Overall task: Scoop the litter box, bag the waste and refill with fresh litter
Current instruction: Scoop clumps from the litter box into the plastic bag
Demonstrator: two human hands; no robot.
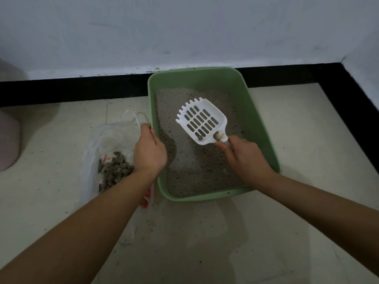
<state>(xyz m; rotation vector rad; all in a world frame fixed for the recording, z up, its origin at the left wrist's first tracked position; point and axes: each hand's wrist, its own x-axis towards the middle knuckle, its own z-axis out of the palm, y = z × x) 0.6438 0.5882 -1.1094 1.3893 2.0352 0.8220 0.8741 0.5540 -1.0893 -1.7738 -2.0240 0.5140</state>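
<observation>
Head view: a green litter box [254,124] is seen on the pale floor [297,201], its far end against a black skirting [71,89]. Grey litter [190,167] is spread inside it. A white slotted scoop [202,121] is held above the litter by the right hand [244,158], which is clamped round the handle; the handle itself is almost wholly hidden under the fingers. Two small clumps [200,137] are lodged at the scoop's near end. The left hand [149,150] is curled over the box's left rim, fingertips out of sight; whether a bag loop is also caught cannot be told. Just left of the box a clear plastic bag [106,140] with waste clumps [117,169] is partly covered by the left forearm. A pinkish object [8,136] is cut off at the left edge.
</observation>
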